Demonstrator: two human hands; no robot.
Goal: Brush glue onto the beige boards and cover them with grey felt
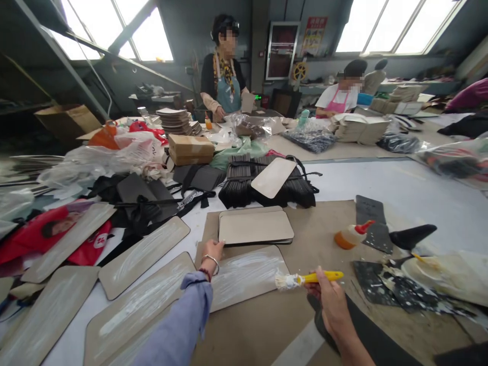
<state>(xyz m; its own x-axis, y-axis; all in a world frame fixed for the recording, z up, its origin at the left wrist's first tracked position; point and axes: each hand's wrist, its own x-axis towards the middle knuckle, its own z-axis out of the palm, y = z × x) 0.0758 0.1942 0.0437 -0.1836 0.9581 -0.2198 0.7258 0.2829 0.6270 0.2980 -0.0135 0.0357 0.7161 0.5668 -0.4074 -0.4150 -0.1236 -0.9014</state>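
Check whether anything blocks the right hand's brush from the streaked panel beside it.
Nothing visible stands between the brush and the right edge of the streaked panel; the left sleeve hides part of its left end.

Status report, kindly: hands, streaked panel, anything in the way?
Left hand at plain stack's near left corner. Right hand gripping yellow brush. Streaked panel lying flat. Left sleeve hides its left end.

My head camera looks forward and down from above the near side of the table, with my left hand and right hand close below it; its upper part reaches the distant wall and bright windows.
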